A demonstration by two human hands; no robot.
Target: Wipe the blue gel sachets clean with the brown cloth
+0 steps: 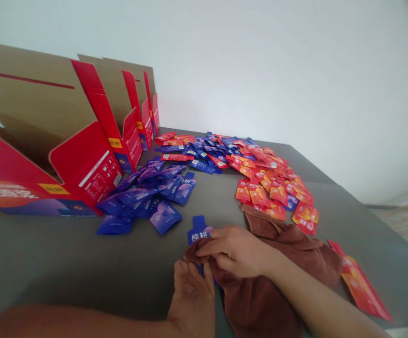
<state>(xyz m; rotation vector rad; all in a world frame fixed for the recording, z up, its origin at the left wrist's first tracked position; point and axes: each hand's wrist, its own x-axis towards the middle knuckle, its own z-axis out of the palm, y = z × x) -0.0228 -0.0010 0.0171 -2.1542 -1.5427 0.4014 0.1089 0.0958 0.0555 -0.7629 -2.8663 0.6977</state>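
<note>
A blue sachet (197, 233) with white lettering sticks up out of a fold of brown towel (260, 300); its lower part is hidden. My right hand (234, 251) lies over the top, its fingers pressing the towel against the sachet. Underneath, my left hand (192, 295) cups the towel and the sachet from below. The rest of the towel trails to the right, across my right forearm's side of the grey table (84, 263).
Open red-and-cardboard display boxes (98, 136) stand in a row along the left. Heaps of blue sachets (140, 195) and red-orange sachets (267, 183) lie beyond my hands. Several red-orange sachets (360, 286) lie near the right table edge.
</note>
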